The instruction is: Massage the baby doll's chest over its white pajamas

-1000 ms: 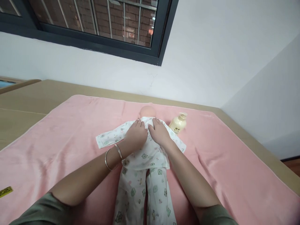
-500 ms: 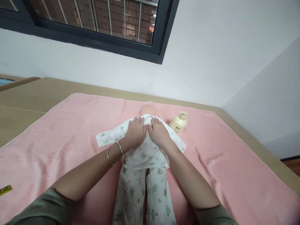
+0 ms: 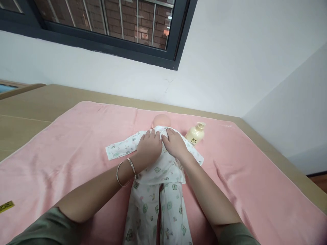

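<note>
Likely bedroom: blanketed bed point(image 3: 76, 136), window point(image 3: 107, 27)

No legible text, brand, number or sign anywhere in view. Cream pump bottle point(image 3: 195, 134): small dark mark on front, too small to read; cannot tell whether lettering or drawing. Yellow strip point(image 3: 6, 206) at left edge of pink blanket point(image 3: 76, 143): dark marks on it, blurred, unreadable. Doll garment point(image 3: 153, 190): printed pattern of small green figures only, no lettering made out. Window point(image 3: 107, 23): brick wall and bars behind glass, no signage readable.
</note>
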A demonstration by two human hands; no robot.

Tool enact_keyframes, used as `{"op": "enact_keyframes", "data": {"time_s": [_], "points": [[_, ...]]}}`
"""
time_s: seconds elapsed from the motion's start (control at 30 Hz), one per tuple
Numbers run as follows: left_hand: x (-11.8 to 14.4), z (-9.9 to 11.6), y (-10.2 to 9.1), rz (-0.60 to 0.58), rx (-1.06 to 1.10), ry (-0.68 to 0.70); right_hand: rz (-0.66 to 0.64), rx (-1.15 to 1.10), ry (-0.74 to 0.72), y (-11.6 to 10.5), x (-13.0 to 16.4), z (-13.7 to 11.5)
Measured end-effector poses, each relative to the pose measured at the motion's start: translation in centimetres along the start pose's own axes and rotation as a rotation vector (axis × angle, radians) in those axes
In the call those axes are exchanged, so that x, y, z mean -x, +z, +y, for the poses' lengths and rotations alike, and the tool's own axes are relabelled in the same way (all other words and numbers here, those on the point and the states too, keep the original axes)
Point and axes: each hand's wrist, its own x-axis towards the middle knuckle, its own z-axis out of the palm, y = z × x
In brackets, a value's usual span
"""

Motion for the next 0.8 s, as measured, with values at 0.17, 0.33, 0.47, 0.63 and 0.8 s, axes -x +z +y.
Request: {"op": "enact_keyframes", "data": {"time_s": [0.17,0.33,0.47,0.63,0.8], "points": [[-2.2,-1.9,-1.1,-0.098,0.146,-0.042,-0.062,0.194,0.044,-1.9,2.5,-2.7],[-3.3,-3.4,-0.3,-0.077,0.178,-0.057,-0.022,0.094,0.101,-3.1,2.6,-2.6],[-2.0,-2.3,0.1,-0.080,0.043,-0.003,0.016,-0.033,0.047,-1.2,0.4,-0.3],[-0.6,-0.8,0.2,0.034,-0.105,0.112,-0.133,-0.018,0.148,0.4,-0.7,1.0],[-2.0,-2.2,-0.2,-0.094,0.084,-0.013,-0.131,0.101,0.112,-0.6,1.1,-1.0]]}}
